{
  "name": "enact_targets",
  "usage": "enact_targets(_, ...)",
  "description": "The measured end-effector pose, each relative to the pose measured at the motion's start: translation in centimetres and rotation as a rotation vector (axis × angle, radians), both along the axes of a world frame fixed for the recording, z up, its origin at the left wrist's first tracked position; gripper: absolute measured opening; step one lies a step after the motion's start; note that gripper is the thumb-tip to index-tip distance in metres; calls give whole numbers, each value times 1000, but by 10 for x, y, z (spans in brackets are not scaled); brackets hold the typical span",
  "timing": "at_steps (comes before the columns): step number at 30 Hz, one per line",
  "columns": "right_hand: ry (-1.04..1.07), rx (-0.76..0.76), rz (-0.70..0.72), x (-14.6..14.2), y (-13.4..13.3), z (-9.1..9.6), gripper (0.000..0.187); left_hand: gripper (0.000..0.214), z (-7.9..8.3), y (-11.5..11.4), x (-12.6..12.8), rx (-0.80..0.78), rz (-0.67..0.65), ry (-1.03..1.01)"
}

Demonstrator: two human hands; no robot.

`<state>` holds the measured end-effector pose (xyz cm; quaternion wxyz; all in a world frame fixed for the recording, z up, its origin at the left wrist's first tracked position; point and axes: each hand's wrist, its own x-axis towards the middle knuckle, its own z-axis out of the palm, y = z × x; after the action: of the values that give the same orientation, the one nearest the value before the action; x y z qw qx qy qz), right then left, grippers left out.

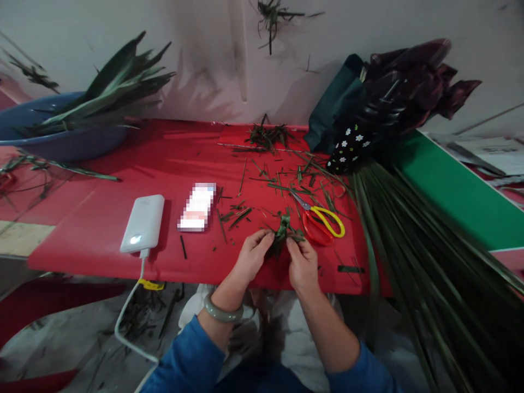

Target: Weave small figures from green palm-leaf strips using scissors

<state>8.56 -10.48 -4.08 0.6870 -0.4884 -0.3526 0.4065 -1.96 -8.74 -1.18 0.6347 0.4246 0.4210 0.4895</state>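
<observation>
Between my two hands, just above the front part of the red table, is a small woven figure of green leaf strips, with short ends sticking out to the sides. My left hand pinches its left side between thumb and fingers. On the other side my right hand is closed on the strips at the right. The lower part of the figure is partly hidden in shadow. Scissors with one red and one yellow handle lie right beside my right hand, blades pointing up and left. Cut leaf scraps are strewn around.
On the red table lie a white power bank with a cable and a phone. A blue basin of leaves stands far left. Long leaves hang over the right edge, beside a dark bag.
</observation>
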Motion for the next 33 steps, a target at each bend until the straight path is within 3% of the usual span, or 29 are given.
enact_targets(11, -94, 4, 96, 0, -3, 6, 15, 23, -1, 0, -2, -38, 91, 3)
enact_targets(22, -195, 31, 82, 2, -5, 4, 12, 25, -4, -4, 0, 16, 210, 21)
enact_targets(33, -121, 39, 52, 1, -5, 3, 12, 23, -3, -5, 5, 20, 176, -44)
